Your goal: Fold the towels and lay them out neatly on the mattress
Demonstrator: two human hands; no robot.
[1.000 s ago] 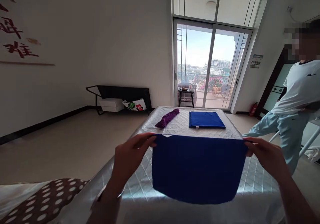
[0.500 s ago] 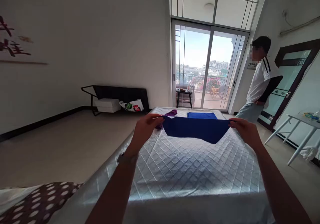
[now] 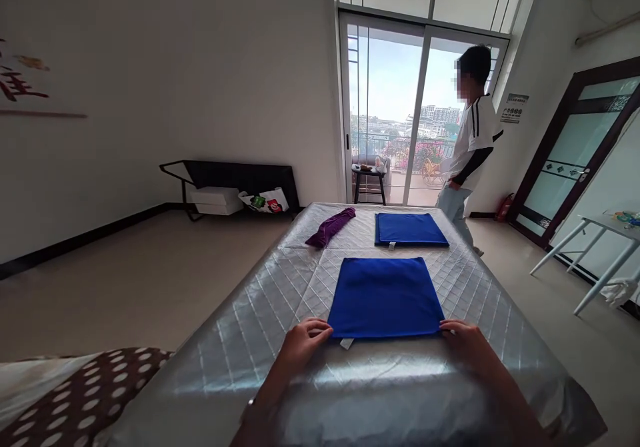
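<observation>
A square blue cushion cover (image 3: 385,298) lies spread on the quilted silver-grey cloth (image 3: 250,314) over the table, with a small white label poking out of its near edge. My left hand (image 3: 306,339) pinches its near left corner. At the near right corner, my right hand (image 3: 461,335) has that corner between thumb and fingers. Farther back lies a folded or stacked blue cover (image 3: 411,228), also with a white label. To the left of it rests a rolled or bunched purple cloth (image 3: 332,228).
A person (image 3: 467,127) stands beyond the table's far right corner, before the sliding glass door (image 3: 385,100). By the left wall is a black bench-like frame (image 3: 240,180) with a white box (image 3: 215,200). A pale-legged table (image 3: 613,224) stands right; brown polka-dot fabric (image 3: 100,387) lies lower left.
My hands have brought the raised blue cushion cover down and nearer, and it now lies flat on the table. The person has moved left, toward the glass door.
</observation>
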